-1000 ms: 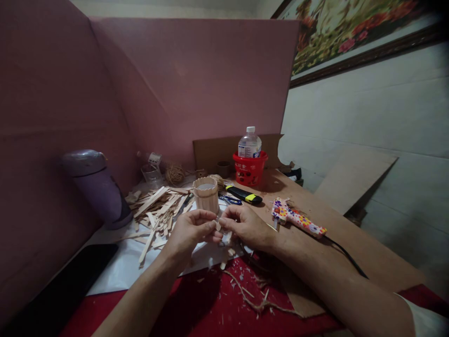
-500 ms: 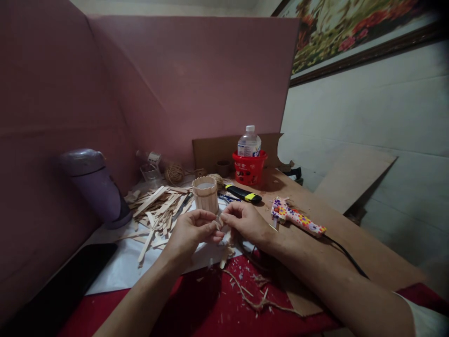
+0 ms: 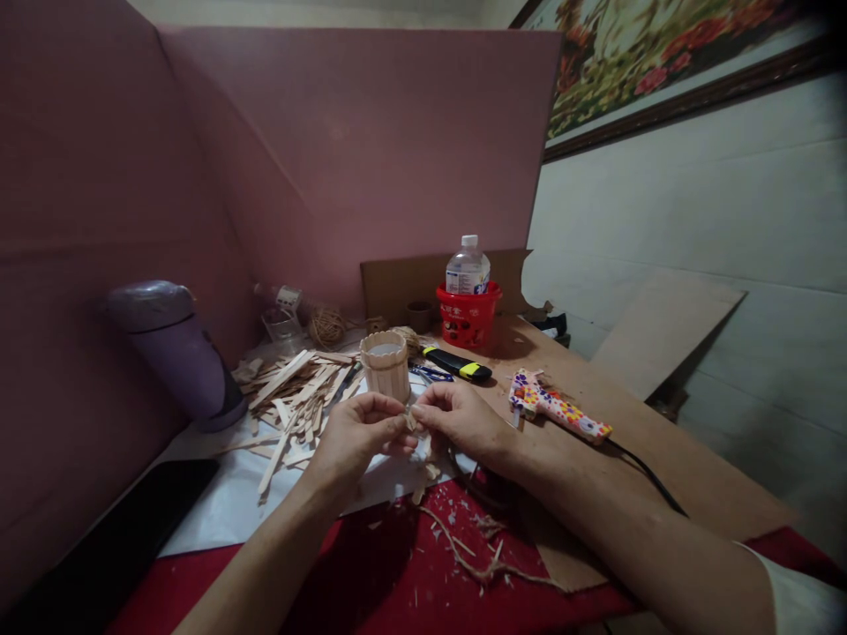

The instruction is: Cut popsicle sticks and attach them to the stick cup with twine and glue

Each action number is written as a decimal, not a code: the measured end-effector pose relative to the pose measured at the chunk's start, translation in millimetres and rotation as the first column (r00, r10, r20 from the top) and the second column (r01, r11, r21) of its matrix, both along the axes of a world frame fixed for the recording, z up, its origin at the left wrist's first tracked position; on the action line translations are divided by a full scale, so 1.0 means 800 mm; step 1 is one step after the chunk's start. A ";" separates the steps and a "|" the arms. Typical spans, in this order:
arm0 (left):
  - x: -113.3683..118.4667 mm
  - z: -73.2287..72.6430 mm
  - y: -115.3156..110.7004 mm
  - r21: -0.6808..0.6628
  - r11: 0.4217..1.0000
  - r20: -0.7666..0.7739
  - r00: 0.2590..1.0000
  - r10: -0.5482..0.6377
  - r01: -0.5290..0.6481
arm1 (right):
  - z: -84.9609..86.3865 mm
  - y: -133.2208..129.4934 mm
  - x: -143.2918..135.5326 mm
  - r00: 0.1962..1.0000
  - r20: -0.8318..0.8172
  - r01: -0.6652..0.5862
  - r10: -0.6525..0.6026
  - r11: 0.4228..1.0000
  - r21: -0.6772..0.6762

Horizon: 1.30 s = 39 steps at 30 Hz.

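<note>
My left hand (image 3: 363, 434) and my right hand (image 3: 465, 422) meet fingertip to fingertip, both pinched on a small pale piece (image 3: 411, 418) that looks like a bit of wood; its exact kind is too small to make out. Just behind them stands an upright little cup clad in wooden sticks (image 3: 386, 375). A heap of craft sticks (image 3: 301, 397) spreads to the left of the cup. To the right of my right hand lies a flower-patterned glue gun (image 3: 559, 410), its cord trailing toward me. A black and yellow utility knife (image 3: 456, 362) rests beyond my right hand.
A red bucket (image 3: 468, 317) holding a plastic bottle (image 3: 468, 269) stands at the back. A purple tumbler (image 3: 182, 362) and a dark phone-like slab (image 3: 138, 529) are on the left. Twine balls (image 3: 326, 328) sit behind the sticks. Twine and shavings litter the red cloth (image 3: 371, 573).
The view has shifted very slightly. My fingertips have turned a little, and more of the small pale piece shows between them.
</note>
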<state>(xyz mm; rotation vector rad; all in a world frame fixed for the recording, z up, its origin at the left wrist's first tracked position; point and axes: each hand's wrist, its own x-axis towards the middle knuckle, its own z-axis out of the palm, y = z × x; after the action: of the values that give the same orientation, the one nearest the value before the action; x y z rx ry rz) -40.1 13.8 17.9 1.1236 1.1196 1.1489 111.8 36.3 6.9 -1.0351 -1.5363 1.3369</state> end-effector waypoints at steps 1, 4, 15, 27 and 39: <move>0.000 0.000 0.000 0.004 1.000 0.000 1.000 -0.006 0.006 | 0.000 0.000 0.000 1.000 -0.006 -0.006 0.006 1.000 -0.003; 0.001 0.000 0.001 0.011 1.000 0.005 1.000 -0.012 0.012 | -0.002 0.000 -0.001 0.999 -0.049 -0.026 0.025 1.000 -0.017; 0.003 0.002 -0.001 0.023 1.000 0.015 1.000 -0.010 0.010 | -0.007 0.001 -0.002 0.996 -0.081 -0.041 0.035 0.997 -0.068; 0.002 -0.001 0.000 0.005 1.000 0.009 1.000 -0.003 0.003 | -0.007 0.001 -0.003 0.997 -0.070 -0.020 0.014 0.997 -0.074; 0.004 0.002 -0.002 0.031 0.998 -0.023 0.998 0.058 -0.058 | -0.003 -0.001 -0.004 0.995 -0.096 -0.026 0.016 0.994 -0.105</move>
<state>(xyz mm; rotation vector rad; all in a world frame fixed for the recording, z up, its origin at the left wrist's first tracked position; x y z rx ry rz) -36.7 11.9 19.6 1.1377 1.1635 1.2037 108.8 35.6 4.6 -1.0083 -1.4219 1.4751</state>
